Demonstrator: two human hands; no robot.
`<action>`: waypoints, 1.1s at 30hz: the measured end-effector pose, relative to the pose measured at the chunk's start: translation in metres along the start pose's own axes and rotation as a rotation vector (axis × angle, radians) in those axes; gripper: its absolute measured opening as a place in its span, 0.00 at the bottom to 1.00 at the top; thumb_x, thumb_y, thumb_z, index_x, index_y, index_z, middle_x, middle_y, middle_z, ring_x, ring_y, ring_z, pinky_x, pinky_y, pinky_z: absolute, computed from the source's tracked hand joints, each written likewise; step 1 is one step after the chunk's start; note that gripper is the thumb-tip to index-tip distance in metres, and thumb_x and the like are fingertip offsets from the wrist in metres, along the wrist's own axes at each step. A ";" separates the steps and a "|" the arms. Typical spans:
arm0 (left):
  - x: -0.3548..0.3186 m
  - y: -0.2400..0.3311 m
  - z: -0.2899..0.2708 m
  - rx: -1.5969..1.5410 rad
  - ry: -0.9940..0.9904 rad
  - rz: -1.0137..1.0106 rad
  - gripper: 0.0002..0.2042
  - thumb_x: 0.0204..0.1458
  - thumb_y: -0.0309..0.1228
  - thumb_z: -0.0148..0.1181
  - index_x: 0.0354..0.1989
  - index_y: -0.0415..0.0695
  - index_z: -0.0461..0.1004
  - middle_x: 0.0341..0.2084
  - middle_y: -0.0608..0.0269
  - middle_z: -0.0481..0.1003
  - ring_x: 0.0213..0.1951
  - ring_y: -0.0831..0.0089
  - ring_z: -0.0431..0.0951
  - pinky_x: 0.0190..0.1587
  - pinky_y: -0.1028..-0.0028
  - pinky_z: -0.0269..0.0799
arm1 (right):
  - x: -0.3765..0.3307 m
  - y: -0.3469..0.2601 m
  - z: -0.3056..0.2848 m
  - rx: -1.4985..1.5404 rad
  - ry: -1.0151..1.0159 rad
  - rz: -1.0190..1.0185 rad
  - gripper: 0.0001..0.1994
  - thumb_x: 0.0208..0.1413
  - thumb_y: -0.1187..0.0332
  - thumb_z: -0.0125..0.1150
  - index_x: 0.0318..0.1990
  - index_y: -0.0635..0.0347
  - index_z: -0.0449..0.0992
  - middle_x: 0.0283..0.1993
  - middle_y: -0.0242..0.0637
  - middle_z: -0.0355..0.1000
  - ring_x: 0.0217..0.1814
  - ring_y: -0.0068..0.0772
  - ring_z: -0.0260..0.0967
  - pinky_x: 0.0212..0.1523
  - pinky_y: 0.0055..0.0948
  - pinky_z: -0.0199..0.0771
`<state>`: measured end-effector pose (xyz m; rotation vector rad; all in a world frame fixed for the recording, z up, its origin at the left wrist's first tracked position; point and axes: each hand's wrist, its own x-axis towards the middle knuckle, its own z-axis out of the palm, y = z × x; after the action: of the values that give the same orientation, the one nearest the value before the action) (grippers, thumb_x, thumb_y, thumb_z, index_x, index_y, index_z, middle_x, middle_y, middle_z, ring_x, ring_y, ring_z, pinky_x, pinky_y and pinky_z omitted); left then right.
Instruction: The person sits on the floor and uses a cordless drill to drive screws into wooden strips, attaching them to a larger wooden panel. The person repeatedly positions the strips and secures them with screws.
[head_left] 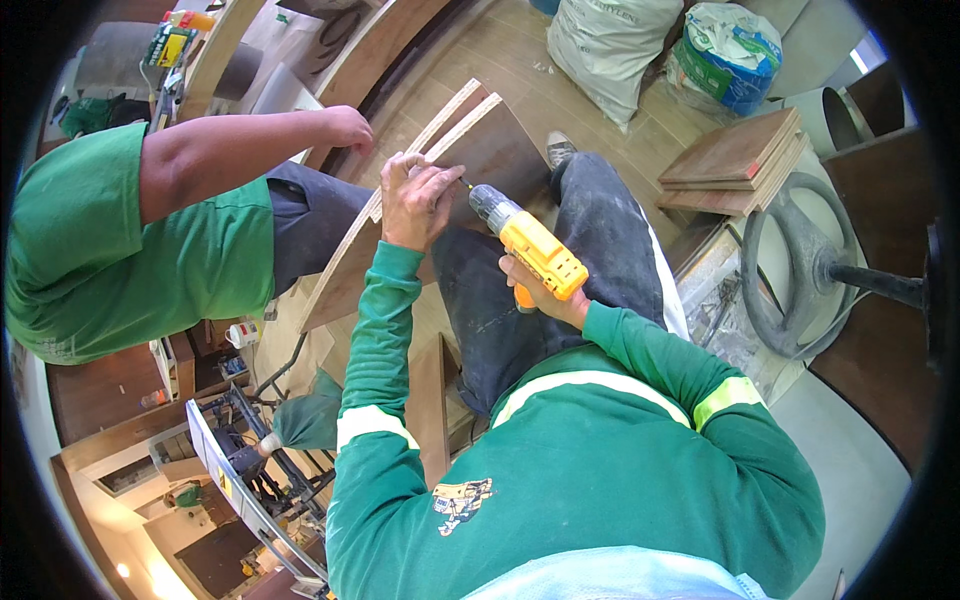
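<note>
My right hand (545,290) is wrapped round the grip of a yellow cordless drill (540,252), whose grey chuck points up and left. A thin bit reaches from the chuck toward my left hand (420,198). The fingers of that hand are closed by the bit's tip, at the pale edge of a brown curved plywood panel (495,135). What they pinch, if anything, is too small to make out. The panel stands tilted in front of my knees, with a second pale board edge (448,118) alongside it.
A co-worker in a green shirt (200,240) is at the left, one hand (348,128) beyond the panel. White sacks (610,50) stand at the back. Stacked boards (730,165) and a large grey wheel (765,290) are at the right. A machine stand (270,450) occupies the lower left.
</note>
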<state>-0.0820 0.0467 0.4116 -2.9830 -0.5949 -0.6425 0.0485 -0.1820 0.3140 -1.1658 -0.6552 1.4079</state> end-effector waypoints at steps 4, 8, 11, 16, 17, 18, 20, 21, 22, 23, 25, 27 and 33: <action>-0.002 -0.005 0.006 0.007 0.030 -0.017 0.14 0.53 0.29 0.75 0.48 0.54 0.90 0.38 0.70 0.86 0.54 0.62 0.77 0.63 0.55 0.67 | 0.006 0.004 0.003 -0.059 0.038 -0.027 0.19 0.67 0.45 0.74 0.51 0.48 0.80 0.40 0.27 0.78 0.41 0.24 0.76 0.46 0.32 0.78; 0.003 -0.010 0.009 -0.044 0.088 -0.044 0.15 0.49 0.26 0.77 0.47 0.53 0.91 0.37 0.69 0.85 0.51 0.59 0.77 0.57 0.59 0.72 | 0.011 -0.003 0.006 -0.102 0.032 -0.081 0.20 0.67 0.44 0.73 0.52 0.47 0.79 0.40 0.26 0.77 0.40 0.25 0.76 0.46 0.32 0.78; 0.000 -0.016 0.014 0.008 0.094 -0.040 0.14 0.48 0.27 0.76 0.44 0.55 0.91 0.40 0.72 0.82 0.53 0.59 0.77 0.59 0.57 0.71 | 0.013 -0.005 0.005 -0.058 0.006 -0.050 0.21 0.67 0.44 0.73 0.53 0.47 0.79 0.40 0.26 0.77 0.41 0.25 0.76 0.47 0.32 0.78; 0.000 -0.017 0.019 0.031 0.172 -0.119 0.14 0.46 0.27 0.78 0.42 0.56 0.91 0.53 0.70 0.77 0.58 0.57 0.73 0.59 0.58 0.72 | 0.018 -0.003 0.004 -0.062 0.023 -0.070 0.19 0.67 0.50 0.74 0.56 0.50 0.79 0.39 0.25 0.77 0.38 0.21 0.76 0.42 0.29 0.79; 0.002 -0.015 0.017 0.025 0.208 -0.159 0.14 0.45 0.27 0.78 0.42 0.56 0.91 0.56 0.69 0.76 0.59 0.57 0.72 0.59 0.58 0.72 | 0.019 -0.005 0.004 -0.051 0.017 -0.059 0.19 0.68 0.53 0.75 0.57 0.51 0.79 0.39 0.24 0.77 0.38 0.19 0.77 0.41 0.28 0.80; 0.001 -0.020 0.019 0.039 0.184 -0.148 0.15 0.44 0.29 0.79 0.42 0.59 0.92 0.63 0.67 0.73 0.61 0.56 0.70 0.60 0.56 0.72 | 0.021 -0.006 0.004 -0.017 0.018 -0.060 0.19 0.68 0.53 0.75 0.57 0.51 0.79 0.39 0.24 0.77 0.37 0.19 0.77 0.41 0.28 0.80; 0.008 -0.013 0.017 0.110 0.127 -0.142 0.14 0.45 0.29 0.79 0.42 0.61 0.92 0.65 0.67 0.73 0.61 0.56 0.70 0.60 0.55 0.72 | 0.024 -0.007 0.004 0.051 0.022 -0.062 0.19 0.68 0.54 0.75 0.57 0.52 0.79 0.39 0.24 0.77 0.36 0.19 0.76 0.40 0.27 0.79; 0.012 -0.010 0.015 0.145 0.098 -0.137 0.14 0.45 0.30 0.79 0.42 0.62 0.92 0.65 0.67 0.73 0.61 0.56 0.70 0.61 0.54 0.72 | 0.025 -0.007 0.003 0.044 0.024 -0.063 0.19 0.67 0.54 0.75 0.56 0.52 0.79 0.39 0.24 0.77 0.36 0.18 0.76 0.40 0.27 0.79; 0.012 -0.012 0.018 0.143 0.088 -0.139 0.14 0.46 0.30 0.79 0.41 0.62 0.92 0.66 0.67 0.73 0.61 0.56 0.70 0.61 0.53 0.72 | 0.027 -0.007 0.002 0.036 0.025 -0.064 0.19 0.67 0.54 0.75 0.56 0.52 0.79 0.39 0.25 0.77 0.36 0.18 0.76 0.40 0.27 0.79; 0.011 -0.015 0.019 0.145 0.079 -0.146 0.13 0.46 0.31 0.79 0.41 0.63 0.92 0.67 0.67 0.73 0.61 0.56 0.70 0.61 0.53 0.72 | 0.026 -0.008 0.001 0.027 0.021 -0.064 0.19 0.67 0.54 0.76 0.56 0.52 0.79 0.39 0.25 0.77 0.35 0.18 0.76 0.39 0.27 0.79; 0.009 -0.017 0.023 0.159 0.096 -0.153 0.12 0.46 0.32 0.78 0.40 0.64 0.92 0.69 0.67 0.73 0.62 0.55 0.71 0.61 0.53 0.72 | 0.023 -0.010 0.002 0.034 0.002 -0.030 0.24 0.66 0.48 0.75 0.59 0.52 0.79 0.42 0.29 0.78 0.40 0.23 0.77 0.44 0.30 0.81; 0.010 -0.017 0.025 0.187 0.146 -0.155 0.11 0.46 0.33 0.78 0.39 0.64 0.92 0.69 0.68 0.74 0.63 0.54 0.72 0.60 0.52 0.72 | 0.023 -0.012 0.002 -0.008 -0.003 -0.072 0.24 0.65 0.48 0.76 0.59 0.52 0.79 0.42 0.29 0.78 0.41 0.23 0.77 0.44 0.30 0.81; 0.016 -0.026 0.022 0.078 0.020 -0.247 0.12 0.48 0.33 0.79 0.41 0.64 0.92 0.68 0.58 0.78 0.64 0.51 0.79 0.59 0.52 0.75 | 0.029 -0.001 0.005 -0.074 0.029 -0.213 0.16 0.66 0.61 0.75 0.55 0.54 0.78 0.40 0.27 0.77 0.38 0.21 0.77 0.42 0.29 0.82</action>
<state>-0.0701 0.0787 0.3970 -2.8512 -0.9737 -0.6449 0.0484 -0.1527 0.3084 -1.1364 -0.7925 1.1938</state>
